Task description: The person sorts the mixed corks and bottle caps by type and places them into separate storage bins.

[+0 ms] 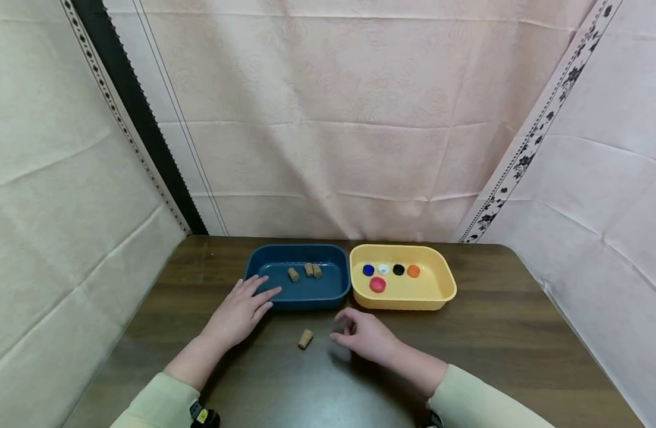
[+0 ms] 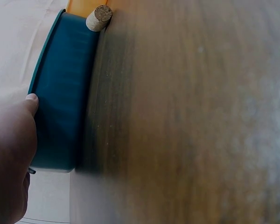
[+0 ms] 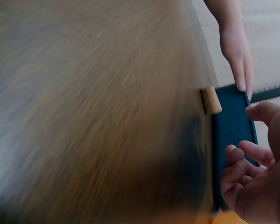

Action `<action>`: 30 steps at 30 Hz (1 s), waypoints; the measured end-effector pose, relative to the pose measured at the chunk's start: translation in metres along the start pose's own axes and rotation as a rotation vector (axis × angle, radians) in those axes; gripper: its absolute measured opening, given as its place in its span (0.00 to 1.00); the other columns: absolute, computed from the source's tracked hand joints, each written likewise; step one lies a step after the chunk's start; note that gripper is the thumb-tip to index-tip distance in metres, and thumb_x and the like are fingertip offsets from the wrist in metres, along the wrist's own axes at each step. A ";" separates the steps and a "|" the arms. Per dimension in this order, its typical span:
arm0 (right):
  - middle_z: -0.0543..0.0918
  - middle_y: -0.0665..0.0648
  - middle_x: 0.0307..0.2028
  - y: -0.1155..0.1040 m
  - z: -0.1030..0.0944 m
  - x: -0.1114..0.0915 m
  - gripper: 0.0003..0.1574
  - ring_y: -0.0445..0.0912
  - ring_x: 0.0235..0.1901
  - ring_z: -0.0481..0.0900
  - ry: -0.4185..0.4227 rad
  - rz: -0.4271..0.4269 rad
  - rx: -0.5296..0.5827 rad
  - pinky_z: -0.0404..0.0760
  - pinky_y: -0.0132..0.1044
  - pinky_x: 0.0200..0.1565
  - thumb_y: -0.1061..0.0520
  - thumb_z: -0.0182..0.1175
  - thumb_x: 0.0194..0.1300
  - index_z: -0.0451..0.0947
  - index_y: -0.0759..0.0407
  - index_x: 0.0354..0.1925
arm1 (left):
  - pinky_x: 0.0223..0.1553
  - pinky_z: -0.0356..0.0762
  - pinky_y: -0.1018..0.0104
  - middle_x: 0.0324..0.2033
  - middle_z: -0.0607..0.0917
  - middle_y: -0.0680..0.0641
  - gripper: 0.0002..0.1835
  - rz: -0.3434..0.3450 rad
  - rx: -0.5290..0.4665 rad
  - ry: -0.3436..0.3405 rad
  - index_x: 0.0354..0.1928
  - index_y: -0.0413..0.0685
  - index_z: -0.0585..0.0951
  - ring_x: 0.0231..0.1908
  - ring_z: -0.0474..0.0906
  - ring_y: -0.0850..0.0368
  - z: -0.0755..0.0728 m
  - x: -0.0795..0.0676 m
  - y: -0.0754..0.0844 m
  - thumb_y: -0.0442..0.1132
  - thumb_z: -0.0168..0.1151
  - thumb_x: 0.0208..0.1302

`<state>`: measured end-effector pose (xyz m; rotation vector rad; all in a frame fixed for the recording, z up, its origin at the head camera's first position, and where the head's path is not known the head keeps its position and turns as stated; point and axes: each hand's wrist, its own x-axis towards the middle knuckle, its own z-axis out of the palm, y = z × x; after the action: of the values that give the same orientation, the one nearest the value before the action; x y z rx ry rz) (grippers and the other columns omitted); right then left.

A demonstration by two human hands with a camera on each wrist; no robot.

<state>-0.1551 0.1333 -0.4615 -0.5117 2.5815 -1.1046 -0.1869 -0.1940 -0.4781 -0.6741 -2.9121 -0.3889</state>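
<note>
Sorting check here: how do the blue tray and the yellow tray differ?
The blue tray holds three corks; the yellow tray holds five coloured bottle caps. The left hand rests its fingers on the blue tray's rim; no hand touches the yellow tray. Both are rounded rectangular trays, side by side on the table.

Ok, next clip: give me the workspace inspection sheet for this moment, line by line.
Surface: dark brown wooden table, bare wood in front of the trays.
Job's things: one loose tan cork stopper lying on the table between the hands; dark blue plastic tray holding three more corks.
Clutter: yellow plastic tray beside the blue one, holding five bottle caps: blue, white, black, orange, pink.
Grippers: left hand flat, fingers on the blue tray's rim; right hand near the loose cork, fingers loosely curled, holding nothing.
Cables: nothing seen.
Surroundings: pale patterned cloth backdrop on three sides.
</note>
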 end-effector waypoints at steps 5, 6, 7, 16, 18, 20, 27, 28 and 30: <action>0.79 0.47 0.28 -0.013 0.017 0.013 0.23 0.43 0.26 0.76 -0.044 0.009 -0.054 0.77 0.35 0.28 0.40 0.67 0.63 0.78 0.48 0.51 | 0.73 0.45 0.41 0.73 0.65 0.46 0.24 -0.009 0.000 -0.016 0.70 0.67 0.71 0.75 0.51 0.45 0.000 0.001 0.000 0.52 0.53 0.75; 0.78 0.47 0.28 -0.016 0.019 0.015 0.23 0.42 0.26 0.76 -0.051 0.015 -0.066 0.77 0.35 0.28 0.40 0.67 0.63 0.78 0.47 0.51 | 0.73 0.45 0.41 0.73 0.65 0.46 0.24 -0.011 -0.002 -0.018 0.70 0.68 0.71 0.75 0.51 0.45 0.000 0.001 0.000 0.52 0.53 0.75; 0.78 0.47 0.28 -0.019 0.022 0.017 0.23 0.43 0.26 0.76 -0.056 0.019 -0.072 0.77 0.35 0.28 0.40 0.68 0.62 0.78 0.47 0.51 | 0.73 0.45 0.41 0.73 0.64 0.46 0.24 -0.014 -0.001 -0.020 0.70 0.68 0.71 0.75 0.50 0.45 0.000 0.001 0.000 0.52 0.53 0.75; 0.78 0.46 0.28 -0.032 0.033 0.026 0.24 0.42 0.26 0.76 -0.078 0.057 -0.129 0.77 0.36 0.29 0.38 0.68 0.60 0.78 0.49 0.49 | 0.73 0.44 0.40 0.73 0.64 0.46 0.23 -0.016 -0.001 -0.025 0.70 0.68 0.71 0.75 0.51 0.45 -0.002 0.000 0.000 0.52 0.53 0.75; 0.78 0.45 0.28 -0.034 0.035 0.028 0.24 0.42 0.26 0.76 -0.078 0.060 -0.141 0.77 0.35 0.29 0.38 0.69 0.60 0.78 0.48 0.48 | 0.73 0.44 0.40 0.73 0.64 0.46 0.23 -0.019 0.000 -0.026 0.70 0.68 0.71 0.75 0.51 0.45 -0.003 0.000 0.000 0.52 0.53 0.75; 0.79 0.45 0.29 -0.037 0.037 0.029 0.25 0.41 0.27 0.76 -0.079 0.060 -0.159 0.77 0.35 0.31 0.37 0.69 0.59 0.78 0.48 0.48 | 0.73 0.44 0.40 0.73 0.65 0.46 0.23 -0.019 0.001 -0.026 0.70 0.68 0.71 0.75 0.51 0.45 -0.003 0.000 0.000 0.52 0.53 0.75; 0.79 0.45 0.31 -0.047 0.044 0.035 0.28 0.40 0.27 0.74 -0.072 0.033 -0.272 0.78 0.36 0.32 0.36 0.70 0.57 0.76 0.49 0.47 | 0.72 0.45 0.39 0.72 0.65 0.46 0.23 -0.010 -0.003 -0.017 0.70 0.67 0.72 0.75 0.51 0.44 -0.003 0.000 0.001 0.52 0.54 0.75; 0.78 0.45 0.30 -0.048 0.045 0.035 0.28 0.41 0.27 0.74 -0.068 0.027 -0.285 0.77 0.36 0.31 0.36 0.71 0.57 0.76 0.49 0.47 | 0.72 0.45 0.39 0.72 0.65 0.46 0.23 -0.008 -0.002 -0.013 0.70 0.67 0.72 0.75 0.51 0.44 -0.003 0.000 0.001 0.52 0.54 0.75; 0.77 0.44 0.29 -0.048 0.046 0.036 0.27 0.41 0.26 0.73 -0.064 0.017 -0.303 0.76 0.35 0.30 0.36 0.71 0.57 0.76 0.49 0.46 | 0.72 0.45 0.39 0.72 0.66 0.45 0.23 -0.004 -0.003 -0.007 0.70 0.67 0.72 0.74 0.52 0.44 -0.002 0.000 0.001 0.52 0.54 0.75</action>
<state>-0.1591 0.0582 -0.4612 -0.5794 2.7037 -0.6807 -0.1862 -0.1936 -0.4756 -0.6718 -2.9199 -0.3919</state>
